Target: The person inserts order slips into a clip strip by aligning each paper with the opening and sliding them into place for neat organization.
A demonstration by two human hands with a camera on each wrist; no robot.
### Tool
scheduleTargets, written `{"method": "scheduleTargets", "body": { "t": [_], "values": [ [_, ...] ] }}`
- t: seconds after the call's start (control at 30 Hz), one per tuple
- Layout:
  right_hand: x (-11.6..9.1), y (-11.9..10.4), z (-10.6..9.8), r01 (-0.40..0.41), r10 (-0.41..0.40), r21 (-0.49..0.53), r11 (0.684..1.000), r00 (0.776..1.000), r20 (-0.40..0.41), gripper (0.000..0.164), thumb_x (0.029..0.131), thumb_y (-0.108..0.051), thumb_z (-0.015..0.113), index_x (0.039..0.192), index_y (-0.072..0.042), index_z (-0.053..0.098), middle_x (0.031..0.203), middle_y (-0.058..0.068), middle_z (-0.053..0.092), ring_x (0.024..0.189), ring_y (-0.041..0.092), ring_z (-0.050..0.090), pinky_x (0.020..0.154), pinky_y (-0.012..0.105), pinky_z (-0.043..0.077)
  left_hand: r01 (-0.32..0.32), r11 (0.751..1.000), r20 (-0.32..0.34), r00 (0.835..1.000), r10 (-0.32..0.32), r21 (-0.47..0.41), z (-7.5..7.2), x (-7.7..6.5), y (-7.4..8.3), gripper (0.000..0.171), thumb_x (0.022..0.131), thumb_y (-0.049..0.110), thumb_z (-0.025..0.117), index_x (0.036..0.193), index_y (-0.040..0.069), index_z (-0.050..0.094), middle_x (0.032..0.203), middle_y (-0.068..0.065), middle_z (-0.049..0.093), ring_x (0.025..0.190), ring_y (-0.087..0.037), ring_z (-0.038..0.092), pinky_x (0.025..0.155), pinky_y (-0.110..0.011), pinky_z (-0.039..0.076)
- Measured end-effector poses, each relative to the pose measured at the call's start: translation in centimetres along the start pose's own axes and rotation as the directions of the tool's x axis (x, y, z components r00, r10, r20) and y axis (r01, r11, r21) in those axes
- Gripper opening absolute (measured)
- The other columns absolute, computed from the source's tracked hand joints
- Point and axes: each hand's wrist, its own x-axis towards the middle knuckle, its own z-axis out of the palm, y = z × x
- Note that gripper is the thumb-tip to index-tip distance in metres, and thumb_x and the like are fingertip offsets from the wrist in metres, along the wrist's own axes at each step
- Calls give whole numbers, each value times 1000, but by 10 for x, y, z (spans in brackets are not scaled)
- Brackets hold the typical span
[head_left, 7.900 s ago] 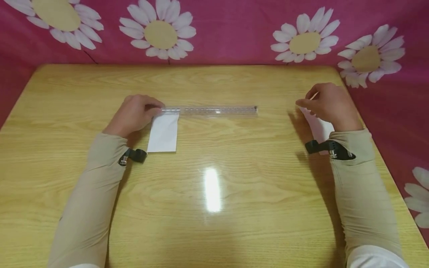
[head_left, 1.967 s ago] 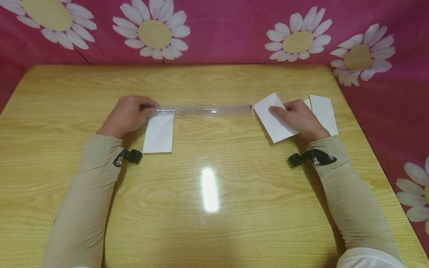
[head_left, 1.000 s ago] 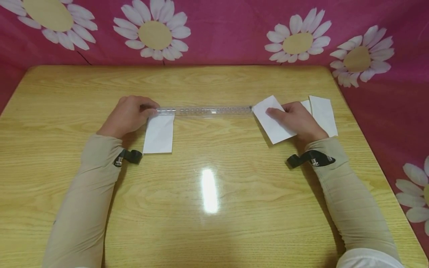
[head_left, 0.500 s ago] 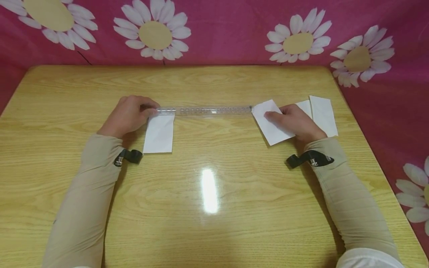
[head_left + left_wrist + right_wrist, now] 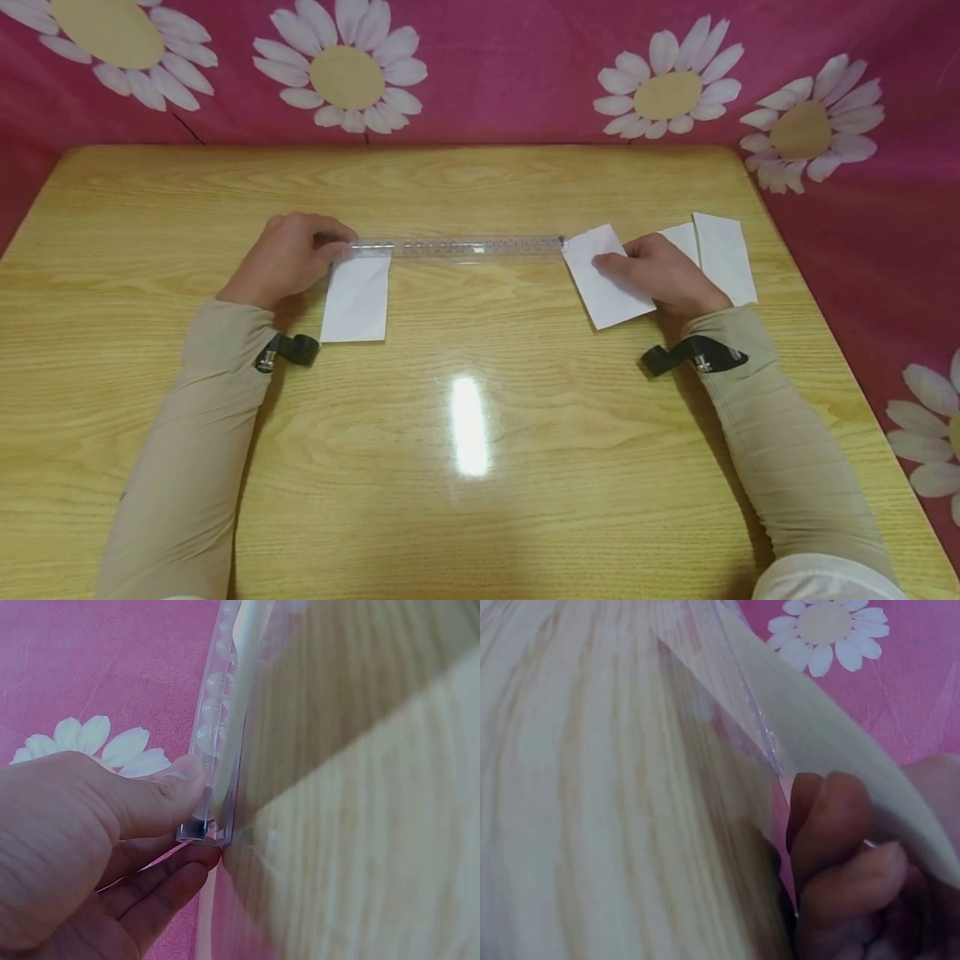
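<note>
Though behind the right hand (image 5: 663, 271), another paper (image 5: 683, 240)

From the head, looks forward and down from well back on the near side of the clear case (image 5: 480, 248), taking in its full length. From the left wrist, looks very closely along it from its left end; from the right wrist, closely past paper (image 5: 825, 742) at its right end. Shares flowered cloth (image 5: 510, 75) beyond it across all three.
</note>
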Motion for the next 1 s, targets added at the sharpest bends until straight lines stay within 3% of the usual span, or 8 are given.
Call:
{"method": "scheduleTargets", "body": {
  "t": [0.23, 0.47, 0.77, 1.0],
  "values": [
    [-1, -1, 4, -13, 13, 57, 998, 1000, -8, 44, 101, -46, 62, 96, -4, 74, 68, -7, 69, 66, 11, 65, 63, 31, 56, -2, 1000, 2, 1000, 2, -2, 1, 1, -1, 29, 105, 13, 59, 131, 7, 71, 134, -18, 68, 114, -30, 56, 106, -51, 48],
    [-3, -2, 5, -6, 7, 39, 999, 1000, -23, 44, 102, -43, 57, 95, -3, 74, 71, -6, 69, 74, 13, 64, 71, 30, 55, -14, 1000, -4, 1000, 14, 2, 1, 1, -1, 29, 104, 12, 59, 129, 6, 71, 133, -18, 69, 113, -30, 57, 105, -50, 49],
    [-4, -5, 9, 5, -7, 89, 996, 1000, 16, 38, 103, -36, 59, 101, 0, 73, 68, -7, 69, 66, 9, 63, 63, 28, 54, 1, 1000, 4, 1000, -1, -4, 1, 1, -1, 29, 105, 12, 59, 131, 6, 71, 134, -18, 68, 114, -30, 56, 105, -50, 48],
    [-7, -7, 11, 25, -26, 73, 997, 1000, 13, 36, 101, -37, 63, 92, -4, 74, 59, -9, 54, 61, 12, 51, 57, 29, 44, 5, 1000, 9, 1000, -5, -3, 0, 1, 0, 30, 105, 12, 58, 131, 6, 70, 135, -18, 68, 114, -31, 56, 105, -51, 48]
  ]
}}
